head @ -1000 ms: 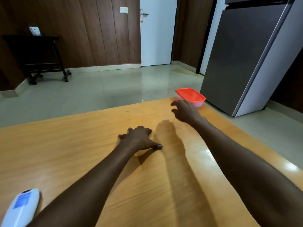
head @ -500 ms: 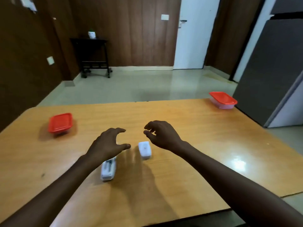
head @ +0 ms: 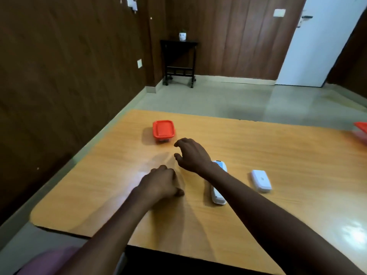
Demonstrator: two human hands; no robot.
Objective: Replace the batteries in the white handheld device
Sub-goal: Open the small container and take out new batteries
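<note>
Reach toward the lidded container, device left open on the tabletop

Your right hand (head: 193, 155) hovers with fingers spread, empty, near the small clear plastic container with the red lid (head: 163, 131); your left hand (head: 161, 183) rests loosely curled on the light wooden tabletop (head: 297, 155), holding nothing visible. The long white handheld device (head: 218, 187) lies under your right forearm, its detached white cover (head: 261, 180) just beside. Risk: the forearm could sweep the device off position if you lower it.
</note>
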